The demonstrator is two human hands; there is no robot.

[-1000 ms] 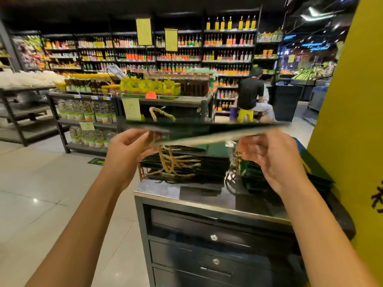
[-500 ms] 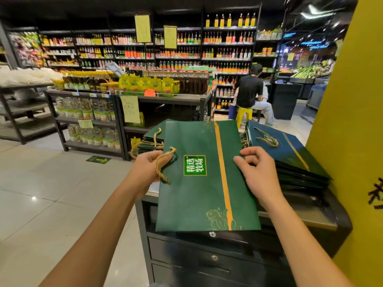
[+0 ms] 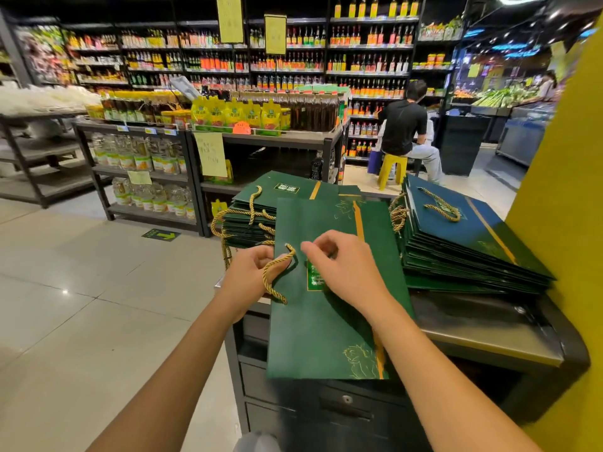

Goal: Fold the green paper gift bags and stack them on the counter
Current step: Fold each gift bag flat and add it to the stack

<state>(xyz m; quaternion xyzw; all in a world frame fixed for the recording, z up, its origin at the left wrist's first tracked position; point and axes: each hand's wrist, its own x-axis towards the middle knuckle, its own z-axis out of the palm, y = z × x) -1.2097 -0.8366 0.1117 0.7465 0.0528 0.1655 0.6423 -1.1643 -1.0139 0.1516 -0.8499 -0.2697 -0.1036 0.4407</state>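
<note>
A flat green paper gift bag (image 3: pixel 326 327) with a gold stripe hangs over the front edge of the metal counter (image 3: pixel 489 340). My left hand (image 3: pixel 248 275) grips its left edge by the gold rope handle (image 3: pixel 274 272). My right hand (image 3: pixel 339 269) lies over the bag's middle with curled fingers near the label; whether it pinches anything is unclear. Behind lies a stack of folded green bags (image 3: pixel 261 213). A second stack of folded bags (image 3: pixel 463 239) sits on the counter's right side.
The counter has dark drawers (image 3: pixel 326 406) below. A yellow pillar (image 3: pixel 567 223) stands close on the right. Store shelving (image 3: pixel 146 158) with bottles lines the aisle ahead. A person in black (image 3: pixel 404 132) sits on a yellow stool. Tiled floor opens to the left.
The bag was first held up edge-on, then turned flat toward me. My right hand has moved from the bag's right edge to its middle, close to my left hand.
</note>
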